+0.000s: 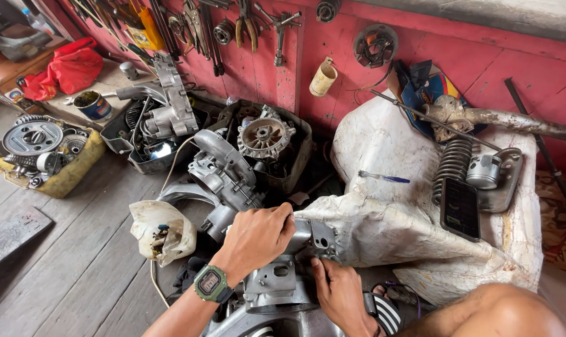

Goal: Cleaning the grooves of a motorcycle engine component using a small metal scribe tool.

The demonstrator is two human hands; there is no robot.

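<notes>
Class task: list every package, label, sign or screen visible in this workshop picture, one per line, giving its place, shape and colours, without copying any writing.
Phone: flat on the white sack at right; black rectangle, dark screen.
Wristwatch: on the left hand's wrist; square green case, small dark display.
Can: on the floor by the wall, left; round, blue label.
Cup: hanging on the red wall; cream, printed.
Yellow container: on the wall, upper left.

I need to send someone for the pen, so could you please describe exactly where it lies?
Find the big white sack against the red wall. On its upper face, left of the coil spring, lies the pen. It is the only slim blue-and-clear thing there; its neighbours are bulky metal parts.
</notes>
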